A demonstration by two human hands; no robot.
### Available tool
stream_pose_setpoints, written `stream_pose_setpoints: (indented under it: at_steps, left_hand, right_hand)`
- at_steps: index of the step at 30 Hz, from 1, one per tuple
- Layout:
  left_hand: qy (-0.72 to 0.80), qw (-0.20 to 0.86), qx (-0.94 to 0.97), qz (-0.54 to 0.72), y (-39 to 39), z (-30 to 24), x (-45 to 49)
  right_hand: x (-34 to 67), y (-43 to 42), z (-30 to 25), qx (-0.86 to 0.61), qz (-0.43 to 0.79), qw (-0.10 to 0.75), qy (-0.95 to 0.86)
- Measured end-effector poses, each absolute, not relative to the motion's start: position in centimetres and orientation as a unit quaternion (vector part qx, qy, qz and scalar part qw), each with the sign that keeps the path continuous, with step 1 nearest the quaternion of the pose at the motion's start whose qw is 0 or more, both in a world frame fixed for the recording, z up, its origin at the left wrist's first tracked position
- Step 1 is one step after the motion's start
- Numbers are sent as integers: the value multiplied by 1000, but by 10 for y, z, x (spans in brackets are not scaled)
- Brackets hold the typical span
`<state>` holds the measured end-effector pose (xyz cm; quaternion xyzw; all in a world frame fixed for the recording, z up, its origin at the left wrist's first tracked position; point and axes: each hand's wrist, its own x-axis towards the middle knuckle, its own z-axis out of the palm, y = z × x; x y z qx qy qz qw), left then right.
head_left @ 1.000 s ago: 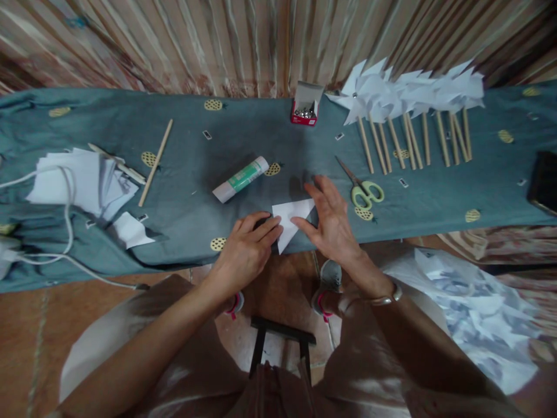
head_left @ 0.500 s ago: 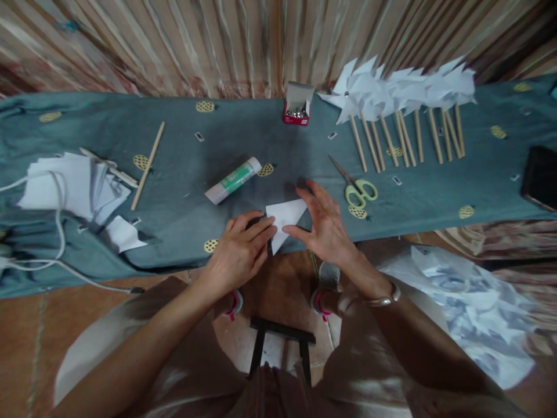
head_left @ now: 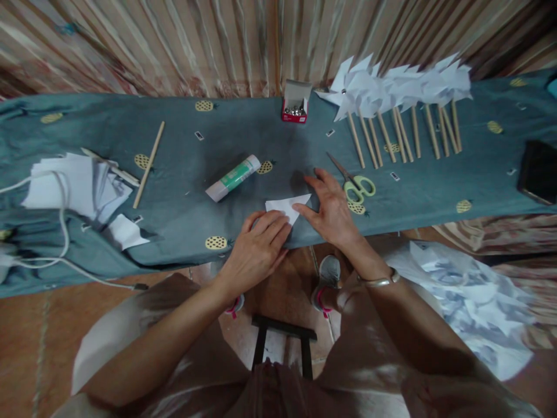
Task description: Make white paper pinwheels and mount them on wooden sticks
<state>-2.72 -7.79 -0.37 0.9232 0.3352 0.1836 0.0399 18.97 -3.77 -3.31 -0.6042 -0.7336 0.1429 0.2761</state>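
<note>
A white sheet of paper [head_left: 285,204], folded to a triangle, lies near the front edge of the cloth-covered table. Across its lower part rests my left hand [head_left: 261,241], fingers laid flat and hiding that corner. My right hand [head_left: 331,209] is open at the paper's right side, thumb touching the paper near the right corner and fingers spread on the cloth. Just beyond my right hand lie scissors [head_left: 357,188] with green handles. A glue stick [head_left: 234,177] with a green label lies behind my left hand.
A small red box [head_left: 295,110] of metal pieces stands at the back. Several paper pinwheels [head_left: 400,90] on sticks lie at the right, near a dark phone [head_left: 538,173]. Paper sheets [head_left: 63,186], a wooden stick [head_left: 149,165] and a white cable [head_left: 61,226] are at the left.
My left hand has slid right over the paper and covers its lower corner. My right hand has shifted a little right, its thumb still at the paper.
</note>
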Motion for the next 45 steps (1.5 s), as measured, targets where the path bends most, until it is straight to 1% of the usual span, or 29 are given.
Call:
stream_pose_setpoints:
  at_steps: [10, 16, 26, 28, 34, 39, 45]
  left_hand:
    - [321, -17, 926, 201, -71, 2, -21]
    - [322, -3, 929, 182, -63, 2, -16]
    - [288, -42, 930, 226, -74, 6, -29]
    - [285, -32, 930, 228, -82, 6, -35]
    - [273, 50, 934, 226, -98, 10, -46]
    - [343, 71, 895, 277, -79, 8, -59]
    - [372, 80, 891, 247, -68, -7, -62]
  right_hand:
    - [189, -38, -34, -604, 134, 272, -737]
    - [190, -37, -37, -603, 130, 271, -739]
    - [191, -37, -38, -604, 118, 266, -742]
    - [191, -36, -39, -602, 122, 270, -742]
    - [192, -36, -39, -602, 140, 273, -737]
    - [191, -38, -26, -569, 165, 288, -752]
    - [187, -40, -12, -519, 209, 241, -793]
